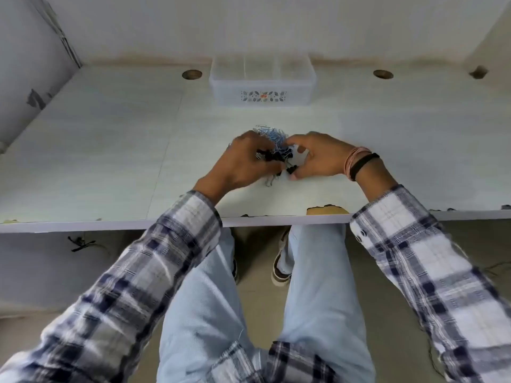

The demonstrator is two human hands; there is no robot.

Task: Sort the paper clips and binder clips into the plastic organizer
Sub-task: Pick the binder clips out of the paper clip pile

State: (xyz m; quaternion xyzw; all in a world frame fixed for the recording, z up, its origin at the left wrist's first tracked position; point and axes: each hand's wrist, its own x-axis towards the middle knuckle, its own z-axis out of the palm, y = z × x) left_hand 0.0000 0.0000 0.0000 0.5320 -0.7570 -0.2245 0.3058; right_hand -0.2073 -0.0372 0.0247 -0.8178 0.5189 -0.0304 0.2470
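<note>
Setting: pale, wood-grain laminate worktop set in a white-walled alcove, seen from above by a seated person.
Foreground: light blue jeans and plaid shirt sleeves below the chipped front edge of the worktop.
Left hand: rests on the near left side of the clip heap, its fingers curled round several small black binder clips.
Right hand: on the right side of the heap, fingers curled inward, the thumb touching one black binder clip at the heap's near edge; whether it grips this clip cannot be told. Pink threads and a black band circle the wrist.
Clip heap: tangled blue and silver wire paper clips lie on the worktop between and just beyond both hands, mixed with the binder clips.
Organizer: translucent white rectangular plastic organizer with inner dividers and a leaf-pattern label stands at the back, against the wall, well apart from the heap.
Rear worktop: round cable holes flank the organizer.
</note>
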